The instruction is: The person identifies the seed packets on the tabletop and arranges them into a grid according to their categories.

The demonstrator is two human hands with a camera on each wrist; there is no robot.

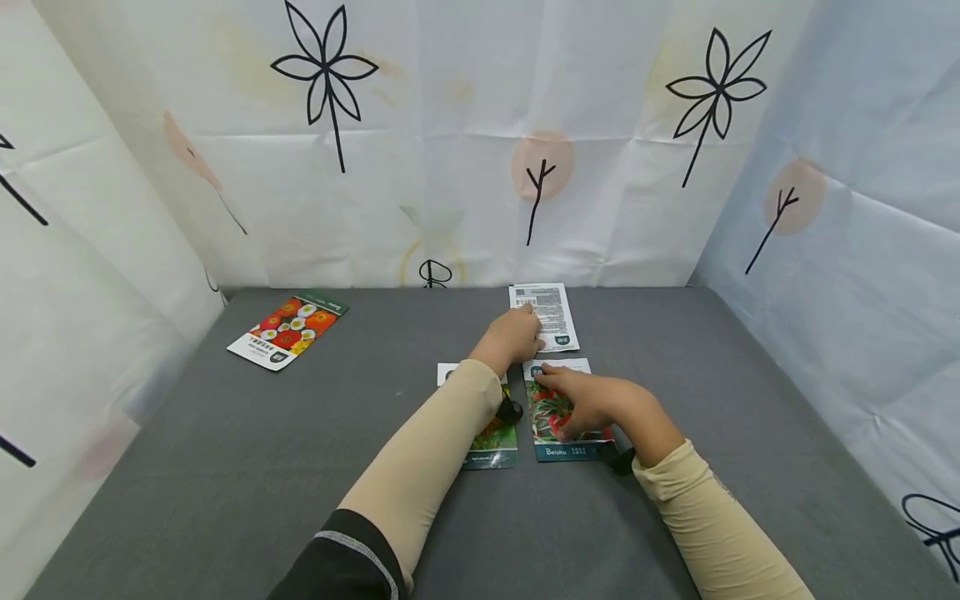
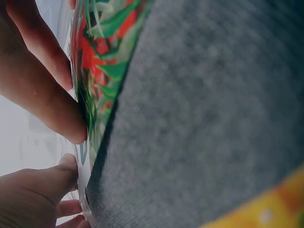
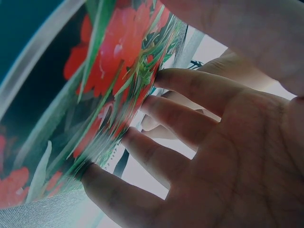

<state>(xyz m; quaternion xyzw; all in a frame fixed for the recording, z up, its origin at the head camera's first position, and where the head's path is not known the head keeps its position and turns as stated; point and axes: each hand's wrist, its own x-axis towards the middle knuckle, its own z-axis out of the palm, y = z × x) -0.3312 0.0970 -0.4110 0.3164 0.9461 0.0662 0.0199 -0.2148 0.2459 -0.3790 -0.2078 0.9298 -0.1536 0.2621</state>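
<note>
A seed packet with its white printed back up lies at the far side of the grey table. My left hand rests on its left edge, thumb and fingertips against the surface. Nearer me lies a packet with red flowers and green leaves. My right hand is over it with fingers spread, fingertips touching the picture; in the right wrist view the palm shows empty. Beside it on the left, a yellow-and-green flower packet is partly hidden under my left forearm.
A packet with orange, red and white flowers lies tilted at the table's far left. White cloth walls printed with plants stand along the back and both sides of the grey table.
</note>
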